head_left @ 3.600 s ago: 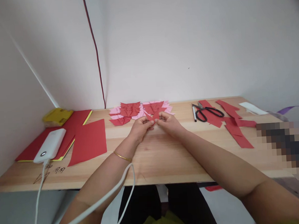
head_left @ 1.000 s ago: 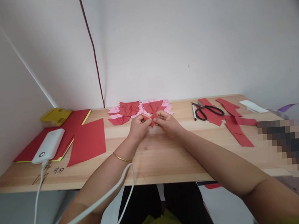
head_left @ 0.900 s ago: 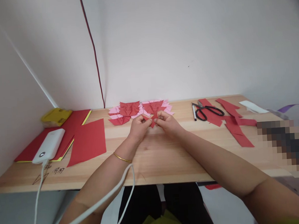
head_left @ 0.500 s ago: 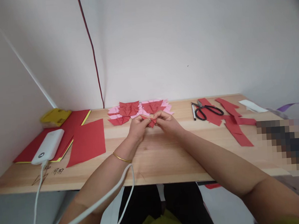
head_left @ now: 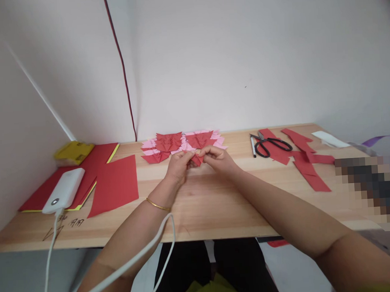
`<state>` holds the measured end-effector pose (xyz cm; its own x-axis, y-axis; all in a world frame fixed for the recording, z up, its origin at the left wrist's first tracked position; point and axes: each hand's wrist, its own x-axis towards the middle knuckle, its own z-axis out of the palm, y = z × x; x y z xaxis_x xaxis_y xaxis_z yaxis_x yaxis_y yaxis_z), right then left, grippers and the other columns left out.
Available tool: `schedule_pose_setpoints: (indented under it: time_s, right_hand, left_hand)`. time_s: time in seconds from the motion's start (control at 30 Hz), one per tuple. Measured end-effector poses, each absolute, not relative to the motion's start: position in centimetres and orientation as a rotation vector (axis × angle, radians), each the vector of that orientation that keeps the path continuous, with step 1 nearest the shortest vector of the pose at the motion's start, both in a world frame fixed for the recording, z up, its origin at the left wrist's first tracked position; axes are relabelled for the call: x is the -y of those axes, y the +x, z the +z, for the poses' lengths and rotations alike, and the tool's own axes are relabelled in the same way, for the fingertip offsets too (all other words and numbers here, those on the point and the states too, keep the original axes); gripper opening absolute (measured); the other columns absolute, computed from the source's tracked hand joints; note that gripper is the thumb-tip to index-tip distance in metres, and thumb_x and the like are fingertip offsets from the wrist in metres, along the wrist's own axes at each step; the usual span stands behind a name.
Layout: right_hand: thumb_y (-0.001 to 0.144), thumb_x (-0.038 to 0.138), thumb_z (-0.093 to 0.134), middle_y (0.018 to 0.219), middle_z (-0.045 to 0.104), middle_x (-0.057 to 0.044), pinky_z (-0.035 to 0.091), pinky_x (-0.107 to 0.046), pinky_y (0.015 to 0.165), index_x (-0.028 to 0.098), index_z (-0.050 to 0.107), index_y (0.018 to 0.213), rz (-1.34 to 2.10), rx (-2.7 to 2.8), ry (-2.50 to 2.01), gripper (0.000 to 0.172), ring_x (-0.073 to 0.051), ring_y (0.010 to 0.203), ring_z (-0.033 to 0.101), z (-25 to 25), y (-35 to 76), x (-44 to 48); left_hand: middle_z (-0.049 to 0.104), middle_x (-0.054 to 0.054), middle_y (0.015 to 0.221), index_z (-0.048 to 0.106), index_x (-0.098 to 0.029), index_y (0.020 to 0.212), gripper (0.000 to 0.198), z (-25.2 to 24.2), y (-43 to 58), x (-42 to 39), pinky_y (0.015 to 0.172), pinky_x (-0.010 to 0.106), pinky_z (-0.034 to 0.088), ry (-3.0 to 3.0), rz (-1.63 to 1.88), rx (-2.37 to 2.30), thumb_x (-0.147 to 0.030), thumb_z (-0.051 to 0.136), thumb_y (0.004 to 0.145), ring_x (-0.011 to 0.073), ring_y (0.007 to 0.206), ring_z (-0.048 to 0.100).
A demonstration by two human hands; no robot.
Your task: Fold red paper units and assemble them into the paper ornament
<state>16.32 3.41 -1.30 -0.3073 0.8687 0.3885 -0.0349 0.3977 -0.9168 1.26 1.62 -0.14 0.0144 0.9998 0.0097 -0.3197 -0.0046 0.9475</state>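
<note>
Both of my hands meet over the middle of the wooden table (head_left: pixel 198 207), pinching a small folded red paper piece (head_left: pixel 197 159) between them. My left hand (head_left: pixel 179 165), with a gold bangle on its wrist, grips the piece's left side with closed fingers. My right hand (head_left: pixel 217 158) pinches its right side. Just behind the hands lies a pile of folded red and pink paper shapes (head_left: pixel 181 143), close to the wall.
Red paper sheets (head_left: pixel 113 184) and a white power bank (head_left: pixel 64 190) with its cable lie on the left, with a yellow packet (head_left: pixel 74 152) behind. Black scissors (head_left: pixel 271 145), a pen (head_left: pixel 253 147) and red paper strips (head_left: pixel 306 163) lie on the right.
The red piece looks smaller and more folded between my fingers than a second ago. My hands have stayed in the same place over the table.
</note>
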Motion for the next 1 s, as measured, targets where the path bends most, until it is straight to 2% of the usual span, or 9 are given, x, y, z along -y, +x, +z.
schedule_pose_setpoints:
  time_s: [0.23,0.4,0.63,0.9,1.0]
  right_hand:
    - [0.075,0.023,0.058,0.081,0.063,-0.001,0.045,-0.029,0.074,0.02,0.061,0.08,1.063,1.69,-0.728,0.007,-0.014,0.077,0.058,-1.5,16.5,-3.6]
    - [0.07,0.023,0.061,0.086,0.062,-0.001,0.047,-0.029,0.074,0.021,0.057,0.093,1.18,1.632,-0.747,0.024,-0.014,0.078,0.059,-1.1,16.6,-3.5]
    - [0.071,0.022,0.058,0.067,0.057,0.003,0.044,-0.027,0.07,0.019,0.054,0.073,1.197,1.616,-0.901,0.005,-0.011,0.066,0.055,-0.5,16.7,-3.3]
    - [0.08,0.035,0.051,0.067,0.06,0.002,0.043,-0.027,0.069,0.018,0.055,0.076,1.239,1.667,-0.924,0.017,-0.011,0.066,0.055,-0.1,16.8,-3.2]
    - [0.079,0.038,0.052,0.067,0.059,0.002,0.043,-0.026,0.066,0.019,0.052,0.073,1.206,1.693,-0.968,0.02,-0.011,0.064,0.055,-0.1,16.8,-3.2]
  left_hand:
    - [0.059,0.001,0.051,0.061,-0.013,0.058,0.021,-0.3,1.2,-1.7,0.053,0.022,0.04,1.054,1.332,-0.994,-0.03,0.072,0.062,0.0093,0.05,0.052]
    - [0.061,0.001,0.055,0.062,-0.013,0.059,0.017,-0.1,1.0,-1.8,0.058,0.023,0.042,1.068,1.354,-0.966,-0.027,0.071,0.063,0.0094,0.054,0.053]
    - [0.06,0.0,0.056,0.062,-0.013,0.06,0.017,-0.1,0.9,-1.8,0.061,0.024,0.043,1.089,1.343,-0.963,-0.027,0.07,0.063,0.01,0.056,0.054]
    - [0.062,0.001,0.06,0.063,-0.013,0.063,0.017,-0.4,0.7,-2.0,0.062,0.025,0.043,1.209,1.329,-1.032,-0.029,0.069,0.066,0.0108,0.058,0.055]
    - [0.064,0.003,0.062,0.064,-0.013,0.064,0.018,-0.2,0.8,-1.8,0.063,0.025,0.044,1.267,1.307,-1.041,-0.031,0.068,0.067,0.0113,0.06,0.056]
